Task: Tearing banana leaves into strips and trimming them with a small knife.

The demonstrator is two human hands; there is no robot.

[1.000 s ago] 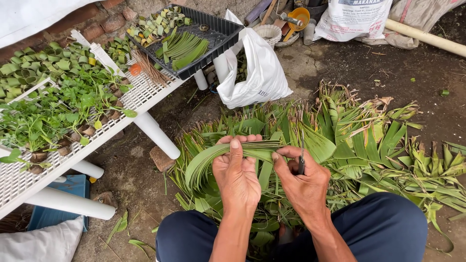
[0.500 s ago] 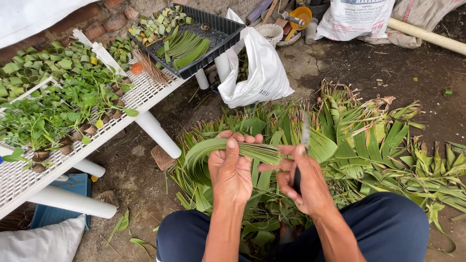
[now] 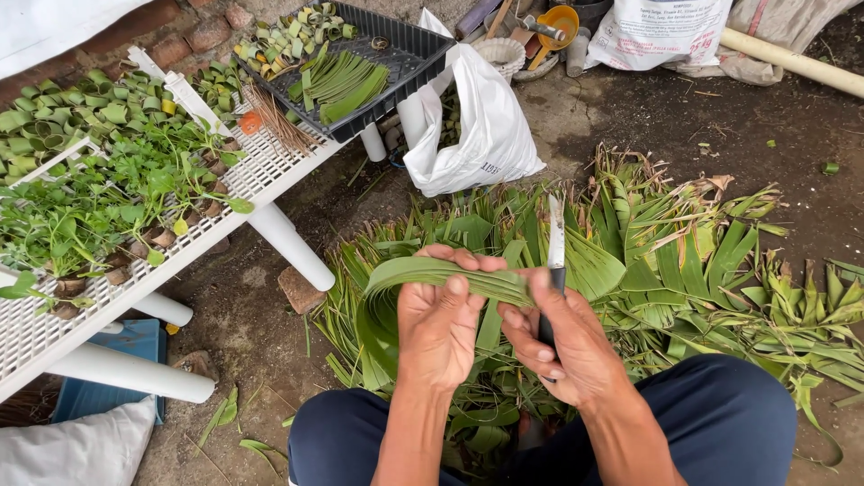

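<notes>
Big spread of long green palm leaves (image 3: 684,261) covers the dirt ground (image 3: 630,117) in front of the person's knees, some tips dry and brown. Up the left side runs the white slatted counter (image 3: 261,175) on thick white tube legs, and it carries small leafy seedlings (image 3: 108,198) along its near edge, with rows of rolled green leaf cups (image 3: 81,112) along its far edge. At the counter's far right corner sits a black plastic tray (image 3: 409,58), cut leaf strips (image 3: 342,85) stacked inside it, more rolled cups at its far end. Just beside that corner, on the ground, a white plastic bag (image 3: 490,126) stands open.

Now the hands, low and centre. The left hand (image 3: 441,328) has a folded green leaf strip (image 3: 432,274) held over the pile; its fingers (image 3: 454,297) curl over the strip from above, pinching it against the palm, and the strip's loose end loops down to the left. The right hand (image 3: 571,346) meets the strip at its right end, fingers wrapped tight round the dark handle of a knife (image 3: 555,247), blade pointing up and away, right against the leaf strip.
</notes>
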